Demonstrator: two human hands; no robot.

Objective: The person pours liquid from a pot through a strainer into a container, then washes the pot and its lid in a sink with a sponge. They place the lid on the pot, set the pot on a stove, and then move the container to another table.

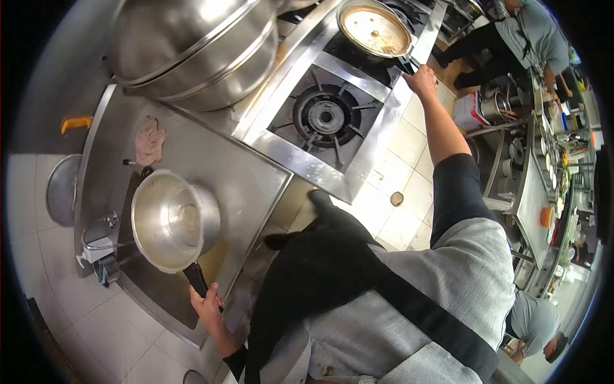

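My left hand [207,307] is closed around the black handle of a metal saucepan [203,217], which is tilted over the sink basin at the counter. The inside of the saucepan is bare shiny metal with a round bottom mark. My right hand [422,82] reaches out to the stove and grips the dark handle of a round pan [374,29]. That pan rests over a back part of the stove [400,105]. Its face is pale with a small knob-like spot in the middle and brown marks.
A burner [326,118] stands bare between my arms. A large stacked steel pot [217,83] sits beyond the counter [236,173]. A pinkish cloth [149,141] lies near the sink. One person [531,38] bends at the far right; another [536,320] is below, beside crowded shelves.
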